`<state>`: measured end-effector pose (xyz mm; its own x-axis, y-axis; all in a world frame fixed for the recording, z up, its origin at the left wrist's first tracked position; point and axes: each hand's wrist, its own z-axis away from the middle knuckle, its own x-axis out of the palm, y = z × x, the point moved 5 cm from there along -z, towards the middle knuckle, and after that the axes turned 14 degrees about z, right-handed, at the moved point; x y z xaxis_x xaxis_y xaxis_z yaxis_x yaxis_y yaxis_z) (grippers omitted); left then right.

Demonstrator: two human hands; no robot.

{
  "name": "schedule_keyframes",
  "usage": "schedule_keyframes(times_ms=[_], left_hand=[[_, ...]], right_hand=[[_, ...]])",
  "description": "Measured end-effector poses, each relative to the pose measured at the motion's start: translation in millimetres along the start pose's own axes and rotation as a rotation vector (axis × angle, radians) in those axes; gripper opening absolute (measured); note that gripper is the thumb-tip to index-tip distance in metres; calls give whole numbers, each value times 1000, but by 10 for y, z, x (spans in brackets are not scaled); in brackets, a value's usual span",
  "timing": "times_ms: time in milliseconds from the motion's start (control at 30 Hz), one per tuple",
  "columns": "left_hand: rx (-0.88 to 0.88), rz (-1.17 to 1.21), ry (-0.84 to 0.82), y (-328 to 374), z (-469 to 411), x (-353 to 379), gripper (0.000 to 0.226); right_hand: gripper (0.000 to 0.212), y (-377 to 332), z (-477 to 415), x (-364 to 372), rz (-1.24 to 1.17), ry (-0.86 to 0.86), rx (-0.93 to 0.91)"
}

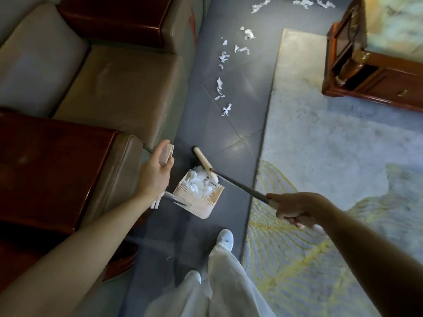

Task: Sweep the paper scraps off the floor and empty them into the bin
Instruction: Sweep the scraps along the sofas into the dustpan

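- L hand [155,172]: grip wrapped round the top of the dustpan [201,203] handle. R hand [295,209]: grip clamped on the broom [204,163] pole.
- Paper scraps [220,88] strewn on the floor [229,138] ahead, some already in the pan.
- Prob featherlight, floppy, flyaway imo, so sweep gently.

Home sitting room, seen looking down towards the floor.

Upholstered sofa [109,92] with tan, leather-look cushions along the left; glossy dark red wooden armrests [45,161]. Grey tiled floor [229,138] with thin joint lines runs beside it. Large pale blue rug [320,145] with a yellow leaf-like pattern covers the right side. Upper right: low reddish wooden table [377,81] with drawers, brass-coloured pulls and a pale marbled top [393,24]. All domestic furnishing: soft seating, decorative rug, polished wood.
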<state>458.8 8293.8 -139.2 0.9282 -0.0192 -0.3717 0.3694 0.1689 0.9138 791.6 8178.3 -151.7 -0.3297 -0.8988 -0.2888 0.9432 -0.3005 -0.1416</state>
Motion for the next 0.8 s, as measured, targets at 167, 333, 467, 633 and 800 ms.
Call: schedule_keyframes(times_ms=[167,333,467,633,800], left_hand=[[28,-14,-40,-63,467,-214,40],[52,-35,-49,-197,1113,-434,39],[63,-14,-32,-315,1605,-671,40],[109,-23,56,-521,2483,-1022,40],[52,3,114,-687,3468,-1343,41]], right_hand=[[83,122,480,806,-80,-22,46],[83,225,907,1326,-221,19,61],[81,273,1187,1721,-315,81,49],[77,359,1485,2321,-407,169,3],[74,269,1609,2945,-460,202,-9]])
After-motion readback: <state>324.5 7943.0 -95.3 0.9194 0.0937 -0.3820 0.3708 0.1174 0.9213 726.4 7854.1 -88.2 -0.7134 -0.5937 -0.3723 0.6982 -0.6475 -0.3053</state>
